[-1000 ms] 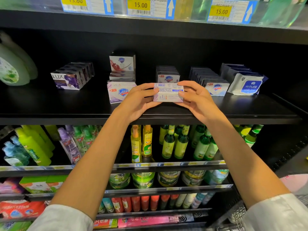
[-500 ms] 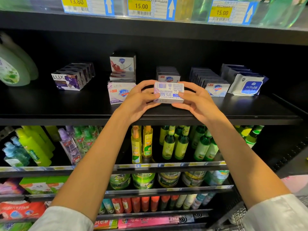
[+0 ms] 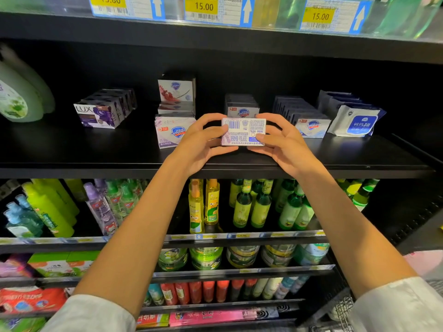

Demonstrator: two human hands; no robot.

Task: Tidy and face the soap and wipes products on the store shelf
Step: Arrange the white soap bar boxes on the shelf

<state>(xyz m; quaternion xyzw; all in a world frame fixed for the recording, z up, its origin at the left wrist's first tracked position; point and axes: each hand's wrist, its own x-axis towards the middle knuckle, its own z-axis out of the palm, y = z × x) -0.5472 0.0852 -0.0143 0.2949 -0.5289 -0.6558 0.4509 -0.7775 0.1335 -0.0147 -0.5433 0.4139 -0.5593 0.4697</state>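
Both hands hold one soap box (image 3: 243,131) above the front of the black shelf (image 3: 96,149), its barcode side turned toward the camera. The left hand (image 3: 200,146) grasps the box's left end, thumb under it and fingers curled over the top; the right hand (image 3: 282,144) grasps the right end the same way. Just left of the box stands a Safeguard box (image 3: 171,133) with a small stack (image 3: 176,95) behind it. Directly behind the held box sits a row of Safeguard boxes (image 3: 242,107), and further right another row (image 3: 303,117), then wipes packs (image 3: 354,121) near the shelf's right end. Lux boxes (image 3: 103,110) lie well apart to the left, beside green bottles (image 3: 21,92). Price tags (image 3: 203,8) line the shelf edge above.
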